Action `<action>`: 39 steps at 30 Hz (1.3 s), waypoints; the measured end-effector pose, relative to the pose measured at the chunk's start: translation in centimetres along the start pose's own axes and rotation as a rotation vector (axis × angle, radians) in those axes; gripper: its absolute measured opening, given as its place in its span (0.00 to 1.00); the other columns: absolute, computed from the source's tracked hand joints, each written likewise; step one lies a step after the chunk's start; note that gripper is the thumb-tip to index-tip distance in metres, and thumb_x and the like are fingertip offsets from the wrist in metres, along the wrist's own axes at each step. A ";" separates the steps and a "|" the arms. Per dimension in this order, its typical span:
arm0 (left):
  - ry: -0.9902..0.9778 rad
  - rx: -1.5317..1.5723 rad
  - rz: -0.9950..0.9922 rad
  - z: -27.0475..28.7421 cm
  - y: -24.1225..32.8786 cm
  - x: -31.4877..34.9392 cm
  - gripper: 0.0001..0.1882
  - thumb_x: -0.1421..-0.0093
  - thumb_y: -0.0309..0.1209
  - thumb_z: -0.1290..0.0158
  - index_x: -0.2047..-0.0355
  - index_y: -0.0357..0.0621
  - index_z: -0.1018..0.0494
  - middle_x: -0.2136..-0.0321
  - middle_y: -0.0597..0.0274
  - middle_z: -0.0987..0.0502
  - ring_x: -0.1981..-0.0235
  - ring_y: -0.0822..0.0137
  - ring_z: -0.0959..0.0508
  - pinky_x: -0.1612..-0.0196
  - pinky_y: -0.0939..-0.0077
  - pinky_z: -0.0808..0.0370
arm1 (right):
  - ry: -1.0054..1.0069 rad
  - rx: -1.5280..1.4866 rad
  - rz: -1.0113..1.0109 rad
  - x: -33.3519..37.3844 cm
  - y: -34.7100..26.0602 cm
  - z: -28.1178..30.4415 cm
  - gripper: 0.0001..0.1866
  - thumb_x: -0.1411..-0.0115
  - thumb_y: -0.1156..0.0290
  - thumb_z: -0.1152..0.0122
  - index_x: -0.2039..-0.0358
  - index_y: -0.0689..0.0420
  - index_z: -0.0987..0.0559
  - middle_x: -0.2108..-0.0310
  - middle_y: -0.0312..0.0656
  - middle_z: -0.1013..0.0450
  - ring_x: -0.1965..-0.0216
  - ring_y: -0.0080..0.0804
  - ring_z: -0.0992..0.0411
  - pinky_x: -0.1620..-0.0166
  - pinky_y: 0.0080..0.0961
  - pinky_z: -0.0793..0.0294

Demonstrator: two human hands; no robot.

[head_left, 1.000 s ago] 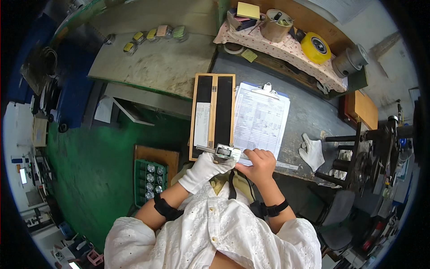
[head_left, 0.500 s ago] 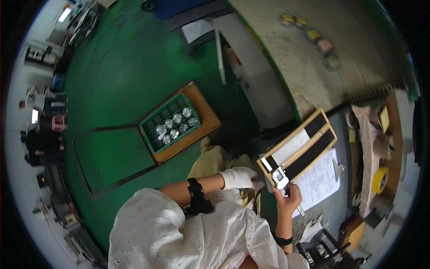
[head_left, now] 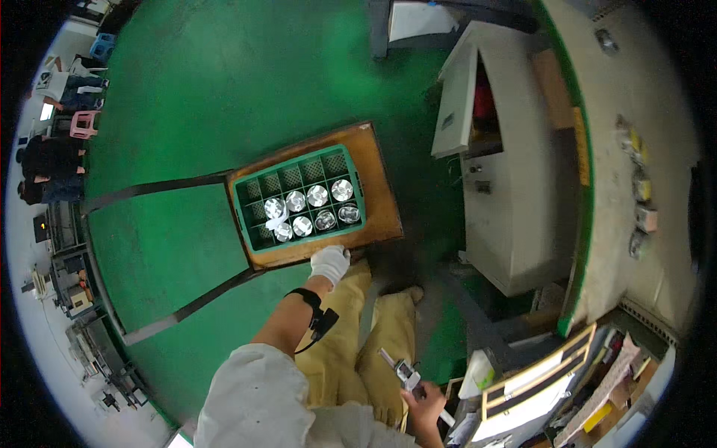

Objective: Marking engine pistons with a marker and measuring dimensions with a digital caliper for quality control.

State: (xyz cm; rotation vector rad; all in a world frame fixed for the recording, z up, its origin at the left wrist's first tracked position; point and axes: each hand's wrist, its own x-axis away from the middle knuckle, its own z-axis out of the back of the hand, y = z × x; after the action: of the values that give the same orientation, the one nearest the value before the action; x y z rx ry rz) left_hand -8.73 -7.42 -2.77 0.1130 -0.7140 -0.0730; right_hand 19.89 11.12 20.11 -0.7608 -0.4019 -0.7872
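My right hand [head_left: 424, 403], bare, grips a digital caliper [head_left: 408, 375] whose jaws point up and left, over my lap. My left hand [head_left: 329, 265] wears a white glove and is beside the near edge of a wooden cart top [head_left: 382, 216]. Its fingers are curled, and whatever they hold, if anything, is hidden. On the cart rests a green divided crate [head_left: 237, 196] with several round, shiny metal parts [head_left: 317, 196] in its cells. Something white [head_left: 277, 222] lies over the parts at the crate's left. The far row of cells holds none.
A long metal cart handle [head_left: 168, 326] reaches left over the green floor. To the right stands a grey cabinet [head_left: 500, 231] with its door ajar, beside a bench [head_left: 597, 246] carrying small items. A wooden case [head_left: 538, 371] and papers lie at lower right. People [head_left: 48, 160] are far left.
The view has swung toward the crate. My left hand has moved away from the right hand to the cart's edge. My right hand, still holding the caliper, has moved away from the wooden case.
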 end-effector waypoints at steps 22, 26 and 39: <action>0.045 -0.781 -0.502 -16.3 -4.2 -26.1 0.07 0.48 0.29 0.51 0.75 0.49 0.22 0.75 0.64 0.21 0.73 0.64 0.20 0.78 0.68 0.29 | -0.209 -0.344 -0.644 -0.5 3.1 -12.5 0.24 0.53 0.57 0.32 0.60 0.61 0.23 0.67 0.50 0.24 0.65 0.45 0.25 0.62 0.34 0.25; 0.065 -0.739 -0.489 -12.9 -4.0 -24.5 0.08 0.47 0.31 0.52 0.75 0.50 0.22 0.75 0.64 0.21 0.73 0.64 0.20 0.75 0.67 0.26 | -0.287 -0.165 -0.591 -0.7 3.3 -12.6 0.25 0.52 0.57 0.32 0.58 0.60 0.24 0.66 0.51 0.24 0.65 0.43 0.24 0.61 0.34 0.25; 0.191 -0.131 -0.663 6.9 0.2 -7.2 0.16 0.50 0.38 0.48 0.65 0.40 0.25 0.56 0.50 0.28 0.60 0.51 0.25 0.57 0.58 0.28 | 0.022 -0.122 -0.161 -0.4 -2.9 -3.9 0.28 0.56 0.42 0.34 0.71 0.58 0.21 0.77 0.43 0.26 0.75 0.40 0.26 0.71 0.32 0.27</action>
State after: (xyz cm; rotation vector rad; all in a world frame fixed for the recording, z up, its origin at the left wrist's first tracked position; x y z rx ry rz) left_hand -18.68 -6.96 -2.25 0.2247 -0.4550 -0.7326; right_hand 17.62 7.03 18.63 -0.8402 -0.4014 -0.9775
